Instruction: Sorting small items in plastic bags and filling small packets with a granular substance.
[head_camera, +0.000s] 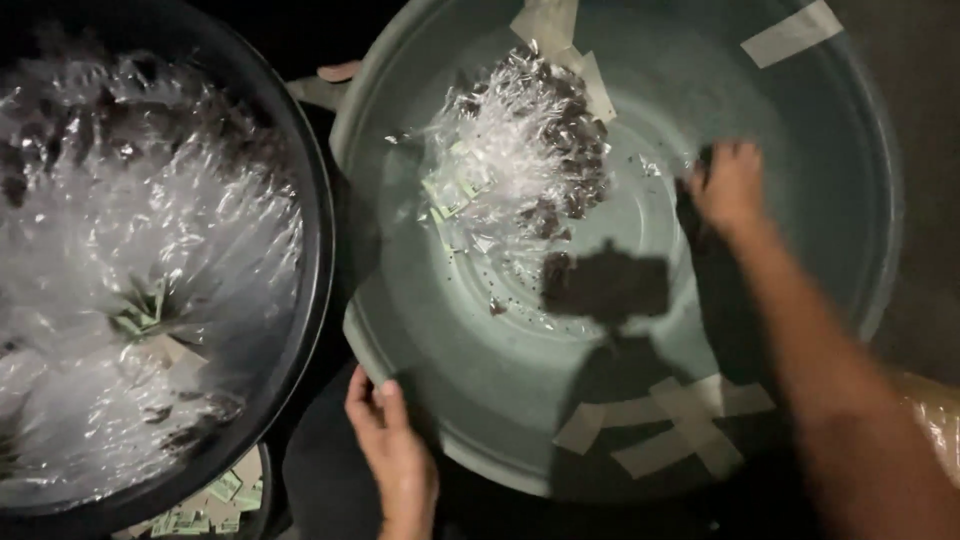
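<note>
A large grey-green plastic basin (800, 300) patched with strips of tape fills the centre and right. Inside it lies a heap of small clear plastic packets (510, 160) holding dark bits, with loose dark crumbs around it. My left hand (392, 445) grips the basin's near rim at the bottom left. My right hand (728, 185) reaches down inside the basin, right of the heap, fingers curled on the basin floor; whether it holds anything I cannot tell.
A black tub (310, 250) at the left is full of more clear packets (130, 260). A smaller container with green-white paper slips (215, 500) shows at the bottom left. Another person's fingertip (340, 72) shows at the top between the tubs.
</note>
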